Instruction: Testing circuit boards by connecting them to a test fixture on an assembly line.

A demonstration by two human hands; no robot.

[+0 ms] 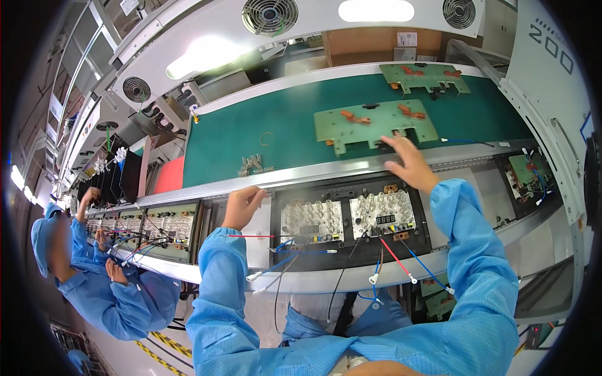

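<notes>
Far left: a co-worker (pixel 94 276) in a blue coat sits at the next station, one hand raised near the head, the other low over a row of boards with red and black wires.

Left of centre: a red panel (pixel 169 175) leans by the end of the green belt (pixel 251 135). On the belt, a small cluster of metal parts (pixel 254 165) lies near the front edge, and a thin wire ring (pixel 268 138) lies further back, apart from it.

Left hand (pixel 243 205): rests at the belt's metal rail, just left of the black tray (pixel 351 258). Fingers curled in, narrow. Cannot tell whether it holds anything. Blue sleeve runs down to the lower edge.

Centre: the black tray sits below the rail and holds two white boards side by side. Left white board (pixel 311 220) is studded with round pale parts. Right white board (pixel 384 213) has the same parts plus a small dark number display. Red, blue and black wires (pixel 376 263) trail from the tray over the front edge of the bench.

Right hand (pixel 409 164): open, fingers spread wide, holding nothing. Fingertips reach onto the near edge of the near green plate (pixel 370 125), at its notch; the palm lies over the rail.

The near green plate lies flat on the belt, with orange clips on top. A second green plate (pixel 423 78) of the same kind lies further back and right, well apart.

Far right: another green board (pixel 523 169) sits in a dark tray beside the belt.
</notes>
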